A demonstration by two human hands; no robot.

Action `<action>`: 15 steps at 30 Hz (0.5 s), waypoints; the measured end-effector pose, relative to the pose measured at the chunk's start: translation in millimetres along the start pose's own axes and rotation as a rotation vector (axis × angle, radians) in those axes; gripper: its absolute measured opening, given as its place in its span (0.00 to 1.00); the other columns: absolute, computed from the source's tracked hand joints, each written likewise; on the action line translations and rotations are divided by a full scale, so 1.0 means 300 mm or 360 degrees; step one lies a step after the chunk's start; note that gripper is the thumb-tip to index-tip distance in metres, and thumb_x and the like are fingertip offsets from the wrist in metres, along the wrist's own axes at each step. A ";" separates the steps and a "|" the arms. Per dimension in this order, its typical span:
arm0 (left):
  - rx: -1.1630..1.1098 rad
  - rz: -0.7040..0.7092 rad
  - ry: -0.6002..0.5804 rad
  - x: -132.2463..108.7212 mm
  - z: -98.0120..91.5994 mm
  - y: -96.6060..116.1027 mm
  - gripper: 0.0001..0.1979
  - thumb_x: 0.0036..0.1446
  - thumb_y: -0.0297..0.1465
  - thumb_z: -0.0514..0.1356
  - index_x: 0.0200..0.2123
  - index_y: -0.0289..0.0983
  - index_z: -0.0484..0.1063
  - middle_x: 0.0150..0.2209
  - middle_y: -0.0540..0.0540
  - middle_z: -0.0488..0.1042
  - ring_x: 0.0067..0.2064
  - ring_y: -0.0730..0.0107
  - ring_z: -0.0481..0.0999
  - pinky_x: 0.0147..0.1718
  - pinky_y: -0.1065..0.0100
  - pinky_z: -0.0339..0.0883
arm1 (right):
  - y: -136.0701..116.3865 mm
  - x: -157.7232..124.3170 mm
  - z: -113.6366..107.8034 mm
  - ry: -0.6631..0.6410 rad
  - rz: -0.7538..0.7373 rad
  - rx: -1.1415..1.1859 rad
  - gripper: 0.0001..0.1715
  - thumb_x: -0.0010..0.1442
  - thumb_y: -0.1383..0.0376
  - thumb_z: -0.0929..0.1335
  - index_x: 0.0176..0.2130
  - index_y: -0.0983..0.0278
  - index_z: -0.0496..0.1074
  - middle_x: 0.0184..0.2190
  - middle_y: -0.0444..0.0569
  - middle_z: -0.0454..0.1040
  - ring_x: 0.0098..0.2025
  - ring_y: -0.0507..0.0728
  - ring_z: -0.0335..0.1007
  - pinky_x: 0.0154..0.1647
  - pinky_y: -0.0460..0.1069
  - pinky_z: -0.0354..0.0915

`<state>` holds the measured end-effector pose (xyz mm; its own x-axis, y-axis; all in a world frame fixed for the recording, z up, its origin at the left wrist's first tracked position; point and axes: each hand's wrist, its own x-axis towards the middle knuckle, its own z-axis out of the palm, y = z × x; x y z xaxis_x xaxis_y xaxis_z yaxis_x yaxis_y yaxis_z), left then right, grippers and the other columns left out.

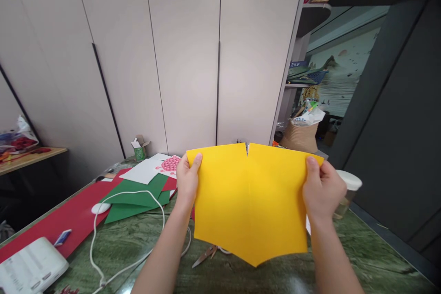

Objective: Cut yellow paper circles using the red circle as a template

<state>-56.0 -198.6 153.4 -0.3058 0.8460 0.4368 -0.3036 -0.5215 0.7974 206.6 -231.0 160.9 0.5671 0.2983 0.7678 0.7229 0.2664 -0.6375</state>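
Note:
A yellow sheet of paper (251, 202) is held up above the table, stretched between both hands. It has a faint crease down its middle, a short slit at the top edge and a pointed bottom edge. My left hand (188, 179) pinches its upper left corner, thumb in front. At the upper right corner my right hand (324, 186) grips it the same way, fingers behind. Partly hidden under the sheet, scissors (205, 256) lie on the table with their blades showing.
The green marbled table (275, 275) carries green paper (138, 197), red paper (79, 220), a white sheet with pink dots (148, 168), a white cable (94, 239) and a white device (31, 266). A lidded tub (347, 188) stands right. Behind rises a pale cabinet (186, 55).

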 end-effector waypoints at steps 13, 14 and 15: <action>-0.0250 -0.0105 0.0082 0.072 -0.060 -0.032 0.14 0.50 0.38 0.61 0.38 0.37 0.70 0.39 0.45 0.76 0.39 0.66 0.76 0.39 0.67 0.68 | 0.073 0.063 -0.008 -0.0860 0.0765 0.1029 0.23 0.49 0.55 0.70 0.44 0.60 0.68 0.28 0.46 0.75 0.26 0.54 0.69 0.23 0.46 0.63; -0.0272 -0.0125 0.0099 0.078 -0.066 -0.037 0.13 0.50 0.37 0.61 0.38 0.37 0.70 0.40 0.45 0.76 0.39 0.66 0.76 0.39 0.67 0.68 | 0.069 0.065 -0.013 -0.1057 0.0841 0.1193 0.27 0.47 0.58 0.72 0.47 0.59 0.67 0.33 0.47 0.76 0.30 0.56 0.72 0.26 0.47 0.66; -0.0290 -0.0156 0.0109 0.085 -0.072 -0.043 0.13 0.50 0.37 0.61 0.38 0.37 0.70 0.40 0.46 0.76 0.39 0.67 0.76 0.39 0.68 0.68 | 0.067 0.067 -0.017 -0.1227 0.0890 0.1312 0.30 0.45 0.60 0.74 0.48 0.58 0.67 0.37 0.49 0.76 0.33 0.57 0.73 0.30 0.48 0.68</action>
<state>-79.4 -172.6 145.3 -0.3254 0.8874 0.3266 -0.4912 -0.4538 0.7435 234.5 -224.2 163.8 0.1371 0.9374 0.3200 -0.1594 0.3398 -0.9269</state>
